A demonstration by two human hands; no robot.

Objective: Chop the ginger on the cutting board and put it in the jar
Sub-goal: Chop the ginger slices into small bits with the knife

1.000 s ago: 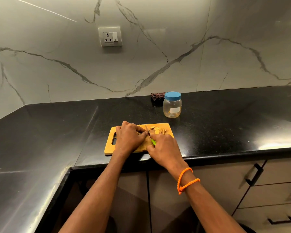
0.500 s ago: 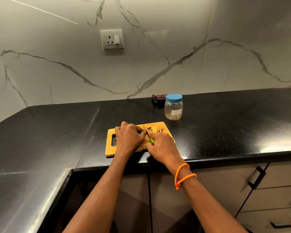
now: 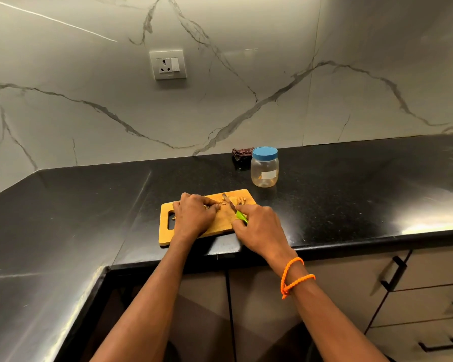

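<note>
Two hands on cutting board [image 3: 221,224]: left hand [image 3: 194,215] pinching ginger [image 3: 211,206], right hand [image 3: 260,227] round knife [image 3: 236,209].

One cutting board [image 3: 191,233], one knife [image 3: 234,209], one jar [image 3: 264,168], two hands, one socket [image 3: 168,64], one dark cloth [image 3: 242,153]

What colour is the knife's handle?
Bright green, seen in the head view: the knife handle pokes out of the right hand.

No writing can be read; the white label [image 3: 268,175] on the jar [image 3: 264,167] looks blank.
</note>
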